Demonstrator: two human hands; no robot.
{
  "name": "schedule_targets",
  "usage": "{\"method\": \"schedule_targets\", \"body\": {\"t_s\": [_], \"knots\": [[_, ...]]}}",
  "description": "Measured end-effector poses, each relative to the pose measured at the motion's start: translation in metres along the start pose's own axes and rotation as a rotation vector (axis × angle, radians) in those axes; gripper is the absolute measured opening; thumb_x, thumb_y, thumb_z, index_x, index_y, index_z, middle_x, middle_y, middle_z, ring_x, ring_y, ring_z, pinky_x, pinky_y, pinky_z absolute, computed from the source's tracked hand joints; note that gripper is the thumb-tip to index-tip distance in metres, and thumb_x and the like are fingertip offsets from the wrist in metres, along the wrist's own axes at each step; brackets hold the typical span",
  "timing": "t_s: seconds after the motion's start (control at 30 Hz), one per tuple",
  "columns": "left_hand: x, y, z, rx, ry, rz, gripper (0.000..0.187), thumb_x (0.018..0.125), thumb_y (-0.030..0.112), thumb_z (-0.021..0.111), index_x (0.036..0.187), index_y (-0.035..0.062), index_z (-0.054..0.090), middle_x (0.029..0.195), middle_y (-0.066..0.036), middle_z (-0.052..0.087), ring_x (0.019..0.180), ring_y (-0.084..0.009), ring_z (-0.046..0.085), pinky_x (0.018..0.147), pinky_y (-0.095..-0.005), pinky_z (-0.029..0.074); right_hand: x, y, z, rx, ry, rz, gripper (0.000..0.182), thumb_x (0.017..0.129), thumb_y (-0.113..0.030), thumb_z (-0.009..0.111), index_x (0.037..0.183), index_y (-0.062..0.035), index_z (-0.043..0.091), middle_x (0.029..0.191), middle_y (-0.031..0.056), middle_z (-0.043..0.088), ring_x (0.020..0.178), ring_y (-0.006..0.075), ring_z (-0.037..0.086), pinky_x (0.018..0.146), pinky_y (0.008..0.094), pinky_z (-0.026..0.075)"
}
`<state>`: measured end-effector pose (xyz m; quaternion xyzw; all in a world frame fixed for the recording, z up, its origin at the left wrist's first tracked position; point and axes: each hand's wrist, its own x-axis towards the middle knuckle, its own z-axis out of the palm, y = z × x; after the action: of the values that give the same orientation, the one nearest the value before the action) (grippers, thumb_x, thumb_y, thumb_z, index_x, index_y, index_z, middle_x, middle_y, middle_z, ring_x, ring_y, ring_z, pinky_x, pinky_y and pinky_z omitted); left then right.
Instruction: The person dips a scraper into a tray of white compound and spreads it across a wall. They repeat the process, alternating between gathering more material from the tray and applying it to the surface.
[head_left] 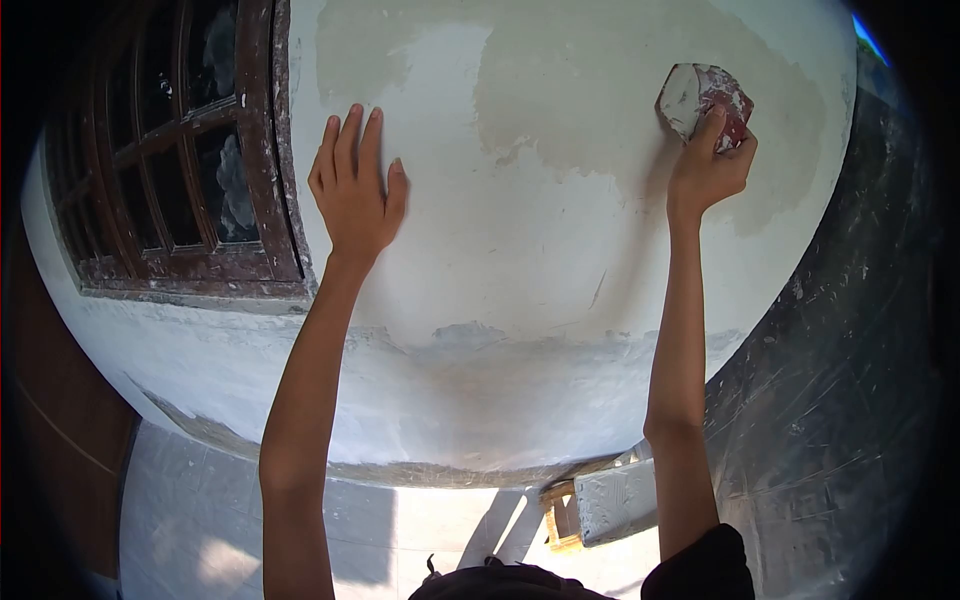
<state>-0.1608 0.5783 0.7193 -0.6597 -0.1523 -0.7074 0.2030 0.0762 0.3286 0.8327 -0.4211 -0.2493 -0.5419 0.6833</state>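
Note:
My right hand (708, 182) is raised to the upper right of the wall, its fingers gripping a flat, dark red putty scraper (737, 97) caked with white paste. The scraper is held at the wall surface, its exact contact hard to make out. My left hand (355, 195) rests against the wall with its palm down and fingers stretched out, holding nothing, just right of the window frame. Around both hands the white wall (450, 250) carries greyish-beige patches of coating with uneven edges.
A brown wooden window (185, 150) with dark panes and white splashes is at left. Low on the right, a small wooden piece (562, 515) stands by a white-smeared block (612, 502) on the sunlit floor (430, 520). A dark, scratched surface (830, 380) borders the wall at right.

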Motion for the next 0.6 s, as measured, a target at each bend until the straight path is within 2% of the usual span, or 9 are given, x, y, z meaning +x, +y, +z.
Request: {"method": "schedule_targets", "body": {"t_s": [0.03,0.1,0.17,0.23,0.3,0.33,0.37,0.43,0.6], "knots": [[0.001,0.0,0.001,0.0,0.002,0.003,0.056,0.091,0.024,0.054,0.145,0.0108,0.048,0.151,-0.011,0.045,0.142,-0.033,0.035,0.111,-0.0455,0.025,-0.003,-0.012,0.002,-0.003,0.007,-0.002,0.038,0.093,-0.031,0.071,0.099,0.0052,0.06,0.074,0.0057,0.064,0.059,0.008,0.058,0.052,0.0263,0.054],[0.001,0.0,0.001,-0.01,0.007,0.009,0.056,0.091,0.024,0.054,0.145,0.0105,0.048,0.15,-0.012,0.045,0.142,-0.0331,0.035,0.111,-0.0456,0.025,-0.02,-0.04,0.014,0.316,-0.078,0.145,0.039,0.094,-0.031,0.07,0.101,0.0056,0.059,0.072,0.0052,0.064,0.059,0.0078,0.058,0.054,0.0256,0.055],[0.001,0.0,0.0,-0.016,0.009,0.019,0.057,0.091,0.024,0.054,0.145,0.0103,0.048,0.15,-0.012,0.045,0.142,-0.0332,0.035,0.111,-0.0456,0.025,-0.038,-0.066,0.033,0.458,-0.264,0.16,0.037,0.094,-0.033,0.069,0.099,0.0027,0.059,0.065,0.0037,0.063,0.054,0.0118,0.053,0.062,0.0295,0.047],[0.001,0.0,-0.001,-0.013,0.009,0.012,0.057,0.09,0.024,0.054,0.145,0.0099,0.049,0.15,-0.012,0.045,0.142,-0.0337,0.035,0.111,-0.0457,0.025,-0.054,-0.074,0.059,0.309,-0.34,-0.095,0.034,0.095,-0.035,0.067,0.098,-0.0014,0.06,0.065,0.0012,0.063,0.056,0.0116,0.046,0.08,0.0328,0.038],[0.001,0.001,-0.001,-0.02,0.01,0.022,0.056,0.092,0.023,0.053,0.146,0.0087,0.047,0.15,-0.014,0.044,0.142,-0.0345,0.035,0.111,-0.0462,0.024,-0.062,-0.08,0.075,0.061,-0.377,-0.362,0.038,0.093,-0.037,0.07,0.1,-0.0011,0.061,0.071,0.0021,0.065,0.064,0.0121,0.052,0.08,0.0317,0.042],[0.002,0.001,-0.002,-0.027,0.01,0.029,0.056,0.093,0.022,0.051,0.147,0.0075,0.045,0.151,-0.015,0.043,0.143,-0.0353,0.034,0.111,-0.0466,0.023,-0.064,-0.078,0.087,0.213,-0.323,-0.307,0.036,0.093,-0.037,0.069,0.099,-0.0024,0.063,0.065,0.002,0.064,0.07,0.0158,0.048,0.089,0.0328,0.033],[0.002,0.001,-0.002,-0.024,0.013,0.034,0.056,0.093,0.022,0.051,0.147,0.0075,0.045,0.151,-0.015,0.043,0.143,-0.0353,0.034,0.111,-0.0466,0.023,-0.061,-0.074,0.088,0.216,-0.318,-0.307,0.036,0.093,-0.037,0.069,0.099,-0.0024,0.063,0.065,0.002,0.064,0.07,0.0158,0.048,0.089,0.0328,0.033],[0.002,0.001,-0.003,-0.015,-0.005,0.026,0.056,0.093,0.021,0.051,0.147,0.0071,0.045,0.151,-0.015,0.043,0.143,-0.0353,0.034,0.111,-0.0467,0.023,-0.047,-0.062,0.083,0.116,-0.341,-0.313,0.033,0.093,-0.036,0.066,0.095,-0.0036,0.061,0.066,0.0014,0.064,0.06,0.0163,0.044,0.087,0.036,0.029],[0.001,-0.001,-0.001,-0.016,0.002,0.017,0.056,0.091,0.023,0.053,0.146,0.0084,0.047,0.151,-0.014,0.044,0.142,-0.0345,0.034,0.111,-0.0462,0.024,-0.01,-0.028,0.06,-0.004,-0.337,-0.194,0.039,0.093,-0.038,0.065,0.101,-0.0005,0.063,0.066,0.0042,0.064,0.066,0.0181,0.046,0.088,0.0361,0.028]]}}
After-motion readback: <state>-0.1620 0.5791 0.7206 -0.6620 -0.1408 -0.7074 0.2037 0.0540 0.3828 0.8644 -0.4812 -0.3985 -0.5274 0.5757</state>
